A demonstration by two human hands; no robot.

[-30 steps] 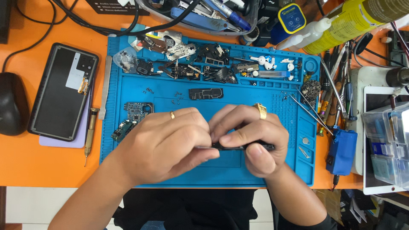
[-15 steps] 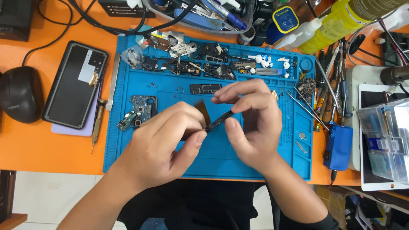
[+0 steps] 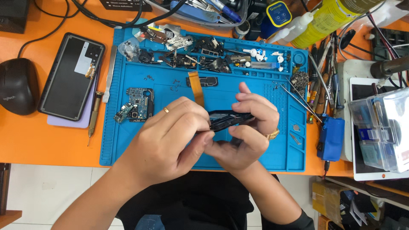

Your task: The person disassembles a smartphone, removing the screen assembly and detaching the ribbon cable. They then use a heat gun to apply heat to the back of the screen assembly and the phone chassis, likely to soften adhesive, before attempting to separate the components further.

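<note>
Both hands meet over the middle of the blue repair mat [image 3: 128,149], clamped together on a dark, flat phone part [image 3: 228,119] that is held edge-on above the mat, so its face cannot be made out. The left hand [image 3: 170,136], with a gold ring on one finger, pinches the part's near left end between thumb and fingers; the right hand [image 3: 247,127], also wearing a gold ring, wraps its fingers over the right end from above with the thumb below. An orange flex ribbon [image 3: 197,88] rises just behind the part, ending near a small black component [image 3: 211,79] lying on the mat. To the left of the hands on the mat sits a green-and-blue circuit board [image 3: 135,104], apart from them. The mat's upper compartments hold a jumble of small dark parts, screws and white earbud pieces [image 3: 260,54]. Off the mat on the orange worktop [image 3: 42,140], a phone with its back open [image 3: 71,76] lies on a lilac pad, with a screwdriver [image 3: 96,111] just beside it and a black mouse [image 3: 17,85] further left. On the right, tweezers and other tools [image 3: 321,81] lie together beside a blue rectangular gadget [image 3: 331,137] and a clear plastic parts box [image 3: 381,127].
</note>
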